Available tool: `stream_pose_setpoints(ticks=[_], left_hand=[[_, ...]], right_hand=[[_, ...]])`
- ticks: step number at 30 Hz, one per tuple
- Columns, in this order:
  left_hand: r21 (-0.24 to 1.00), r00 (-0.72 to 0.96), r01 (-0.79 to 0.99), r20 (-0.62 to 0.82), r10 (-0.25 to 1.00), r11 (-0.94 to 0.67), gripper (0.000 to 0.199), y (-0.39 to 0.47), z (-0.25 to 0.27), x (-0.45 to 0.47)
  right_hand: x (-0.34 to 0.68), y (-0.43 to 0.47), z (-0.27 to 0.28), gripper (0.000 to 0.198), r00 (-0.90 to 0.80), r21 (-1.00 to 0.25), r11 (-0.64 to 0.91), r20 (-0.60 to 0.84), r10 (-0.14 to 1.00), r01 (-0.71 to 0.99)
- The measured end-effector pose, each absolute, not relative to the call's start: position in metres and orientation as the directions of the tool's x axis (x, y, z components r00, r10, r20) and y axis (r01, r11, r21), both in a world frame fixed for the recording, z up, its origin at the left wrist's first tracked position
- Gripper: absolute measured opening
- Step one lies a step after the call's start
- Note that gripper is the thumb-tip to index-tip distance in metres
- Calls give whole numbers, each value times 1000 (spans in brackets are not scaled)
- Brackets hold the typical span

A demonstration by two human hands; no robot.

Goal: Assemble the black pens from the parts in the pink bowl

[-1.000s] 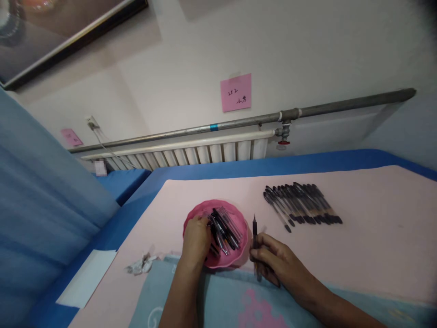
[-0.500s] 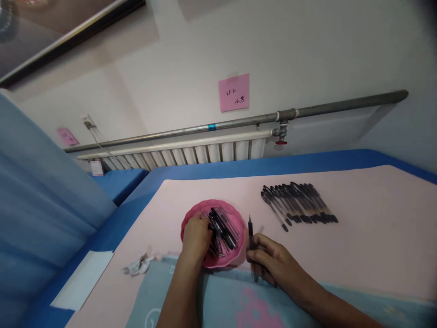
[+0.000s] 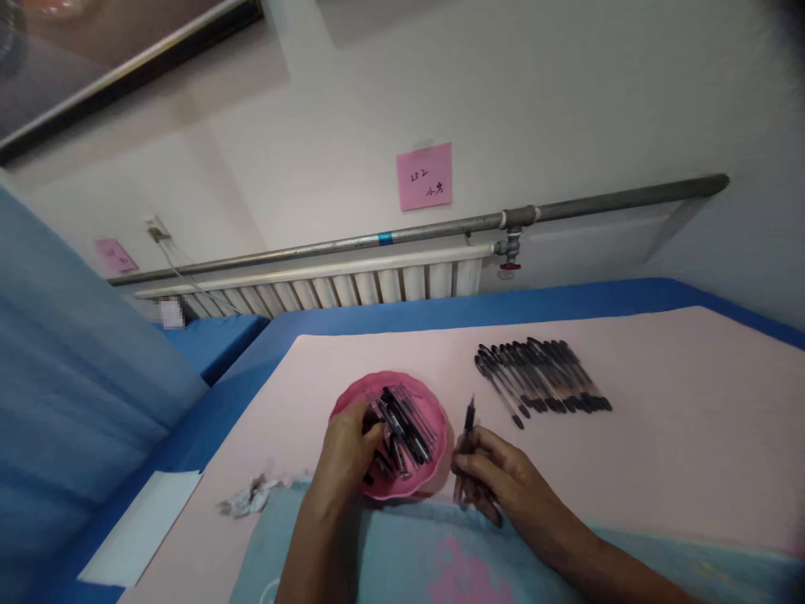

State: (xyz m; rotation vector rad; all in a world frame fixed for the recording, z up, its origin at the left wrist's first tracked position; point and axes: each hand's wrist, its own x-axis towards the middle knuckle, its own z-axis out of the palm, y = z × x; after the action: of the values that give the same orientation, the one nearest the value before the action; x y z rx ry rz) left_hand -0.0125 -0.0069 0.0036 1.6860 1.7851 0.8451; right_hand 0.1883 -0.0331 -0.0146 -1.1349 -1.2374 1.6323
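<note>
My right hand point(image 3: 500, 474) is closed around an uncapped pen point(image 3: 469, 424), its tip pointing up, just right of a pink scalloped bowl point(image 3: 444, 436). Over the bowl's left side, my left hand point(image 3: 349, 445) has its fingers pinched together. What lies between those fingers is too dark and small to name. Inside the bowl are clear pen tubes point(image 3: 418, 404) and several black pen parts point(image 3: 402, 424). Beyond my right hand, a row of capped black pens point(image 3: 541, 373) lies side by side on the pink cloth.
The pink cloth point(image 3: 679, 419) covers a blue bed-like surface point(image 3: 440, 312). Nearest me lies a teal patterned cloth point(image 3: 396, 545). Crumpled clear wrapping point(image 3: 248, 497) and a white sheet point(image 3: 142, 528) are at left. A radiator point(image 3: 377, 283) and pipe point(image 3: 591, 201) run along the wall.
My left hand has drawn back slightly toward the bowl's left rim, uncovering more of the parts. The pen in my right hand now leans more to the right. The view has shifted a little.
</note>
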Motion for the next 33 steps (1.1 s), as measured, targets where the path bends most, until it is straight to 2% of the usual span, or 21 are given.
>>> stream_pose_setpoints(ticks=[2, 4, 7, 10, 21, 27, 33], left_hand=[[906, 12, 419, -76, 997, 64, 6, -13, 7, -7], [973, 139, 200, -149, 979, 119, 12, -18, 9, 2], [981, 265, 20, -190, 945, 192, 16, -23, 11, 15], [970, 300, -81, -196, 934, 229, 17, -25, 13, 23], [960, 343, -121, -200, 918, 254, 24, -27, 11, 30], [961, 330, -130, -191, 925, 245, 23, -28, 10, 31], [959, 321, -136, -196, 927, 250, 23, -29, 9, 34]], right_hand=[[191, -30, -16, 16, -253, -962, -217, -171, 952, -165], [194, -27, -16, 18, -200, -944, -196, -145, 969, -267], [198, -23, -14, 21, -137, -912, -165, -121, 983, -376], [199, -24, -13, 22, -125, -885, -167, -124, 984, -434], [199, -26, -10, 20, -156, -887, -166, -108, 982, -431], [200, -27, -4, 20, -171, -939, -94, -38, 985, -332], [199, -26, -2, 22, -128, -936, -124, -86, 988, -331]])
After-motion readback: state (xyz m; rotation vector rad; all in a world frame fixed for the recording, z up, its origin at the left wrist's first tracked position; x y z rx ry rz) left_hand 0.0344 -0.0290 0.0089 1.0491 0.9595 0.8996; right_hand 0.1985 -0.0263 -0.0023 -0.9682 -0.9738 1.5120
